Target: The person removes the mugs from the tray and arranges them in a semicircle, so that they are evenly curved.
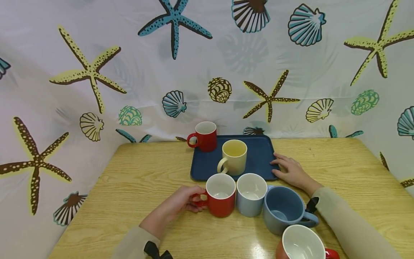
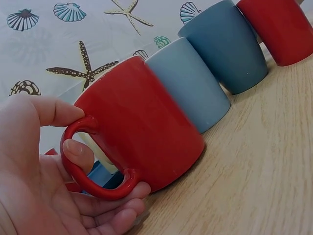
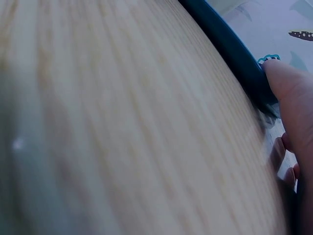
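My left hand [image 1: 187, 198] grips the handle of a red mug [image 1: 221, 201] with a white inside. In the left wrist view a fingertip shows through the handle's loop [image 2: 100, 193], another finger lies on its top and the rest sit below. The mug is upright, its base at the wooden tabletop. Right beside it stands a light blue mug [image 1: 250, 201]. My right hand [image 1: 292, 172] touches the right rim of a dark blue tray [image 1: 258, 163], fingers spread along the edge. On the tray are a yellow mug [image 1: 237, 163] and, at the back left, another red mug [image 1: 207, 141].
A larger blue mug [image 1: 279, 219] stands right of the light blue one, close to my right forearm. Nearer the front is one more red mug [image 1: 305, 246], cut off by the frame. A patterned curtain [image 1: 194, 72] rises behind the wooden table [image 1: 142, 162].
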`<act>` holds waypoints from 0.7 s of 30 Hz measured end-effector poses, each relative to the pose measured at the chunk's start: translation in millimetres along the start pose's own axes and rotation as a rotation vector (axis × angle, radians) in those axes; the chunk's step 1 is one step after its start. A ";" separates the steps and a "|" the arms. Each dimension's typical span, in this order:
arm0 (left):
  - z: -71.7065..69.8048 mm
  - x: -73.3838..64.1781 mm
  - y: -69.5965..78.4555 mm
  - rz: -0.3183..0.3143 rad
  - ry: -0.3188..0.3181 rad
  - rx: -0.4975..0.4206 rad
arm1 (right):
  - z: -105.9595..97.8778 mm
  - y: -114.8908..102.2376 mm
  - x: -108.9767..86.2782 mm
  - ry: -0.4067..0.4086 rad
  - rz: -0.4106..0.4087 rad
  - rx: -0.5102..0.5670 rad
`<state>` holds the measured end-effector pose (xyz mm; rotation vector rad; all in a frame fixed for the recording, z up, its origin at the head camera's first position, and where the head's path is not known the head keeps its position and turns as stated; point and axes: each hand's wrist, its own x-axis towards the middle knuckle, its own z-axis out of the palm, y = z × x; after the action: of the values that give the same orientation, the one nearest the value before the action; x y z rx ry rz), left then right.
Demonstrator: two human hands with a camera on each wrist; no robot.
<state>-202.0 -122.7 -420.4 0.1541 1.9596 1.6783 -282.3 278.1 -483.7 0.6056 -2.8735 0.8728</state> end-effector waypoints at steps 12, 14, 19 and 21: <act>-1.4 6.1 -3.5 -0.014 -0.040 0.042 | -0.3 -1.3 -0.6 0.001 0.004 0.001; -2.7 6.8 -3.8 -0.024 -0.043 0.049 | -0.2 -0.6 -0.2 0.002 0.004 0.000; -6.8 5.8 -2.8 -0.055 -0.064 0.059 | -0.2 -1.1 -0.1 0.004 0.002 -0.002; -9.2 4.8 -1.7 -0.066 -0.078 0.070 | 0.0 -1.3 0.0 0.003 0.002 -0.003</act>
<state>-210.0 -129.0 -422.9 0.1763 1.9457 1.5402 -281.8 277.2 -483.0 0.6009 -2.8730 0.8693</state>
